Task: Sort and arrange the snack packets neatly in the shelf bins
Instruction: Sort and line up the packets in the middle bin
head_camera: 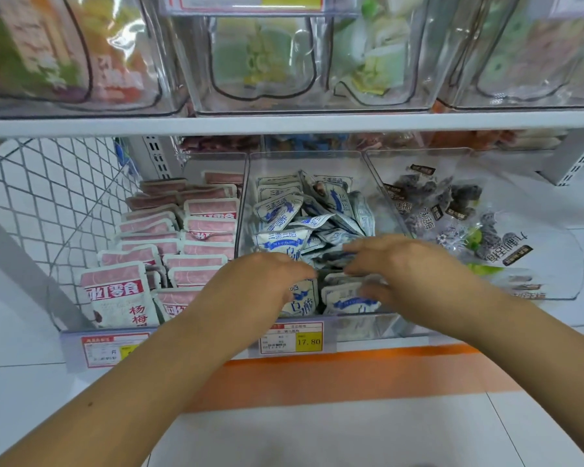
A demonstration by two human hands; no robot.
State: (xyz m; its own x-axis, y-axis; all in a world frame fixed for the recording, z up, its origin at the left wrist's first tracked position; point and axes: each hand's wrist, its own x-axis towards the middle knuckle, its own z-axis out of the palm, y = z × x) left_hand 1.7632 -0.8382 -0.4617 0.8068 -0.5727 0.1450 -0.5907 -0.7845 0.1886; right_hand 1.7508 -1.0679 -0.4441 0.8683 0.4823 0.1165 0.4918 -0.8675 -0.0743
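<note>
- The right hand reaches into the front of the middle bin. Its fingers curl over the tops of a few upright blue-and-white packets, and the thumb presses their near face, so it pinches them.
- The left hand is just beside it in the same bin, back upward. Its fingers bend down onto the packets. The fingertips are hidden, so I cannot tell whether it grips anything.
- The fingertips of the two hands nearly meet over the front row.
- Behind the hands, the rest of the blue-and-white packets lie in a loose, tilted heap, while a few stand upright against the bin's front wall.
- The left bin holds pink packets, standing in two fairly even rows.
- The right bin holds clear packets of dark dried plums, lying jumbled.
- A price tag reading 17.80 sits on the rail below the middle bin, and a second tag sits below the left bin.
- A white shelf board runs above, carrying clear upper bins of blurred green, yellow and orange packs.
- A white wire mesh panel closes the left end of the shelf.
- Below, an orange stripe crosses the pale tiled floor.
</note>
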